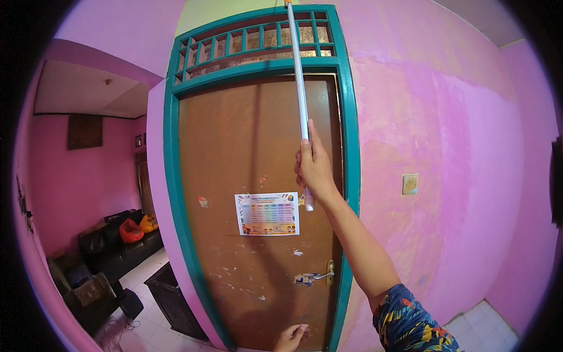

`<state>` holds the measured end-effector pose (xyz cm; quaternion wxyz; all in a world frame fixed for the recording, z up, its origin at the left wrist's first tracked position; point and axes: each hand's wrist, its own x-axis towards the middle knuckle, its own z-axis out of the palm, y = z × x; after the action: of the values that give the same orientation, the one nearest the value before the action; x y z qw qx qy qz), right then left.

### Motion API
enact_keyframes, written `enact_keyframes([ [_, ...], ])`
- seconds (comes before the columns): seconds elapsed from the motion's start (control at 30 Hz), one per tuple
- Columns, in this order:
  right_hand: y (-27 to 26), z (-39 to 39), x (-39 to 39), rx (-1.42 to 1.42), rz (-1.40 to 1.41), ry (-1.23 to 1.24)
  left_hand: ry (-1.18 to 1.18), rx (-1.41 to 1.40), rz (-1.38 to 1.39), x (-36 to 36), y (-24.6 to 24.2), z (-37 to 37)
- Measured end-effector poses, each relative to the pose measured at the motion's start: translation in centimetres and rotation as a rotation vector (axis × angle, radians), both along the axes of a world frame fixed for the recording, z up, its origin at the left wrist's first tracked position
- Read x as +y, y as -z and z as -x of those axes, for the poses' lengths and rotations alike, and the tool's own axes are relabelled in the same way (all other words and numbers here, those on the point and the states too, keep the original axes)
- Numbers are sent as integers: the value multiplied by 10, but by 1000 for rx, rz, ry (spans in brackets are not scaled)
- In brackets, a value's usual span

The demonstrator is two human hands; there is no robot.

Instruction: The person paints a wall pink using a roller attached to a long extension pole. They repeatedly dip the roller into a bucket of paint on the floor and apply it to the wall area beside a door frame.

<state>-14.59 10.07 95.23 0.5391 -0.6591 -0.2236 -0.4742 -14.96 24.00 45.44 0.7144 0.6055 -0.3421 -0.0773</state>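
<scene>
My right hand (314, 169) is raised in front of a closed brown door (220, 145), wrapped around a long, pale metallic pole (298, 79). One finger stretches up along the shaft, and the pole's capped lower end sticks out below the fist. An orange fitting (288, 3) shows at the pole's upper end, by the picture's top edge; whatever is above it is out of view. Low before the door, my left hand (292, 338) is loosely curled with nothing visible in it, partly cut off by the bottom edge.
A teal frame (352, 176) with a latticed transom (253, 39) surrounds the door. On the door are a printed sheet (268, 214) and a lever handle (327, 275). A light switch (410, 184) is at right. Leftward stand a dark cabinet (176, 303) and black sofa (149, 246) with bags.
</scene>
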Motion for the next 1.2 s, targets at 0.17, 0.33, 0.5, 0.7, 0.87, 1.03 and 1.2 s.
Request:
enact_keyframes([
  [0.17, -2, 12, 7, 77, -51, -37, -8, 22, -21, 11, -8, 4],
  [0.33, 92, 18, 21, 76, -9, 17, 3, 22, 37, 16, 28, -18],
  [0.5, 90, 16, 15, 64, -59, -75, -8, 73, -10, 21, 23, -11],
  [0.7, -3, 22, 13, 56, -80, -94, -32, 72, -89, 18, 36, -19],
  [0.87, 0, 14, 1, 47, -74, -71, 27, 174, -72, 21, 48, -16],
  [1.03, 120, 11, 7, 114, -30, -3, -4, 244, -88, 29, 58, -18],
  [1.2, 261, 54, 12, 301, -134, -71, 96, 203, 50, 27, 109, -39],
])
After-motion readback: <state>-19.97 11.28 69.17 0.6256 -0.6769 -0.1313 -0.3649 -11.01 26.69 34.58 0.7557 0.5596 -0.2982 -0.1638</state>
